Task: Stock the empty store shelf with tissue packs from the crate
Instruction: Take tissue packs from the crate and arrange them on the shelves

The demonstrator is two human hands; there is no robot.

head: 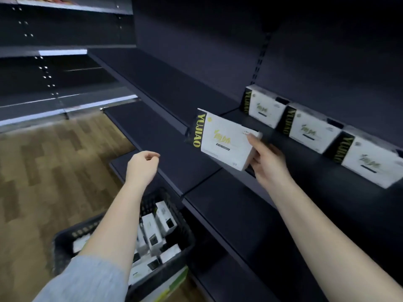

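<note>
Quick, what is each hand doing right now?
Left hand: loosely curled, holding nothing.
Right hand: holding a tissue pack.

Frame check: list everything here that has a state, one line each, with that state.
Right hand: grips a tissue pack.
Held tissue pack: lifted, tilted, in front of the shelf.
Left hand: holds nothing, fingers loosely curled, above the crate.
Three shelved tissue packs: standing in a row on the shelf.
Shelf: bare left of the row.
Crate: on the floor, holding more tissue packs.
</note>
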